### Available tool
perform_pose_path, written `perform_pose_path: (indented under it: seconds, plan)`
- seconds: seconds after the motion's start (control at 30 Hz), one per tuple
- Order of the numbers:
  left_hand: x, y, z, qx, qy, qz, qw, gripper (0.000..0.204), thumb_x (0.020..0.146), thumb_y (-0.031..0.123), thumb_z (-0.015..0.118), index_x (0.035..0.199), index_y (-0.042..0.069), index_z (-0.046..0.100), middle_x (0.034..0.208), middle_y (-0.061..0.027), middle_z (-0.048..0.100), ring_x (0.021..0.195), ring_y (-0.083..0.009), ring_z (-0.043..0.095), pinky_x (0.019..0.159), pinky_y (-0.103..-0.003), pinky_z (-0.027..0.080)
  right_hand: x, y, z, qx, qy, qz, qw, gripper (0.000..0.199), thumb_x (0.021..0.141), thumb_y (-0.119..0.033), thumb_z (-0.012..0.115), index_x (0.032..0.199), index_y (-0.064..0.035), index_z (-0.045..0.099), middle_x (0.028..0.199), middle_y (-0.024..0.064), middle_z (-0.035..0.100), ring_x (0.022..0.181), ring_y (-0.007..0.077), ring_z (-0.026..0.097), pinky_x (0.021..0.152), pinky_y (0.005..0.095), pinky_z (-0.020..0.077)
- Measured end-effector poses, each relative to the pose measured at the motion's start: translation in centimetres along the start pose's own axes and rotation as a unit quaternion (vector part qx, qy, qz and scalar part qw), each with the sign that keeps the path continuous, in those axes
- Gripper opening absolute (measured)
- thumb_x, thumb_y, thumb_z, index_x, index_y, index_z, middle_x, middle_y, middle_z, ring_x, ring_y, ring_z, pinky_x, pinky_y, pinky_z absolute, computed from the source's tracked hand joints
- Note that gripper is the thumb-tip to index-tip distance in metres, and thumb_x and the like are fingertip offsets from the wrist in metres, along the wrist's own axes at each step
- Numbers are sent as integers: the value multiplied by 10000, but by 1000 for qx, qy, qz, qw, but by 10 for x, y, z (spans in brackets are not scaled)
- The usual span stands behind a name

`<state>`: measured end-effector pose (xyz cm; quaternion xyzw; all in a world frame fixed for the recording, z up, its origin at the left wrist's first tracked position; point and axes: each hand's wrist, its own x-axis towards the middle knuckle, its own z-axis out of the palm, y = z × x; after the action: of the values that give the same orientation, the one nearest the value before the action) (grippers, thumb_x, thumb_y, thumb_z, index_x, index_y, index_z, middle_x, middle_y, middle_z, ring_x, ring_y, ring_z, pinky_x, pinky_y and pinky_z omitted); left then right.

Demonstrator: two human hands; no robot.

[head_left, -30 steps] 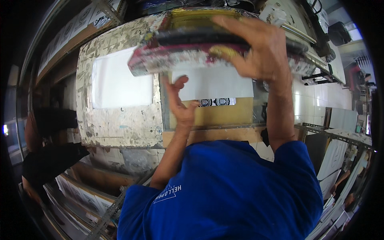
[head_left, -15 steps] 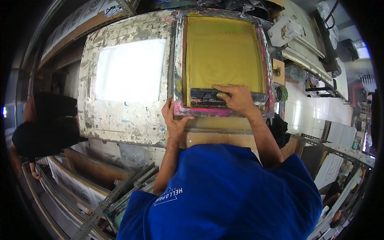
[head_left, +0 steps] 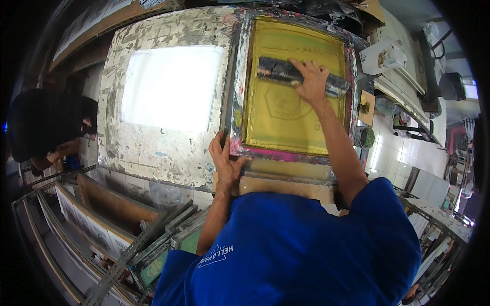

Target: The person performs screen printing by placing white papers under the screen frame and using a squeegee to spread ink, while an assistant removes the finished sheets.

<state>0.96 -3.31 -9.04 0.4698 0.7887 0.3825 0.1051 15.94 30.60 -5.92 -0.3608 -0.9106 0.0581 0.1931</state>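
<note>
A screen-printing frame (head_left: 239,122) with a yellow mesh (head_left: 291,120) lies flat on the paint-stained table (head_left: 153,148). My right hand (head_left: 311,81) grips a dark squeegee (head_left: 278,71) lying across the far part of the mesh. My left hand (head_left: 224,160) presses on the frame's near left corner, where the edge is pink with ink.
A lit white panel (head_left: 171,86) is set into the table left of the frame. A person in black (head_left: 46,125) crouches at the far left. Racks with boards and frames (head_left: 127,229) stand below the table. A small tin (head_left: 363,136) and shelves sit to the right.
The frame, raised a second ago, came down flat on the table. My right hand then pushed the squeegee from the near edge to the far part of the mesh.
</note>
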Motion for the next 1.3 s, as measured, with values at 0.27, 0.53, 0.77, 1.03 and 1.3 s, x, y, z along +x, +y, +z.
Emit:
perform_pose_path:
  seconds: [0.27,0.53,0.77,1.03,1.3]
  plan:
    - [-2,-3,0,-8,-2,1,1000,1018,571,357,956,1423,-15,540,1531,-238,432,1375,-429,389,1146,-528,335,94,69,15,86,15,-53,995,633,778,-127,758,1390,-234,641,1228,162,690,1152,349,604,939,547,392]
    - [-13,-14,9,-88,18,-33,995,1061,584,469,946,1432,-18,533,1399,-227,505,1315,-392,418,1125,-498,341,62,30,-13,19,-29,-20,999,489,870,-164,714,1345,-271,669,944,136,731,878,369,699,809,487,511]
    - [-10,-11,12,-114,64,3,991,1067,639,578,894,1435,-35,534,1329,-203,503,1233,-373,449,1079,-477,359,-46,-43,-66,35,-7,-46,998,501,827,-116,724,1308,-246,682,845,141,663,779,359,661,700,488,516]
    - [40,54,-36,-131,119,76,981,930,700,417,902,1422,-42,538,1306,-179,575,1227,-335,451,1096,-468,321,-101,-136,-195,57,23,-46,997,455,767,-269,811,1208,-185,738,813,115,642,768,331,648,700,447,501]
    - [138,139,-85,-267,146,88,949,765,793,226,861,1432,-30,526,1210,-172,606,1143,-288,529,1004,-415,416,-18,-117,-262,-13,136,-100,986,628,690,-530,875,1202,-184,759,866,131,723,758,317,685,699,424,532]
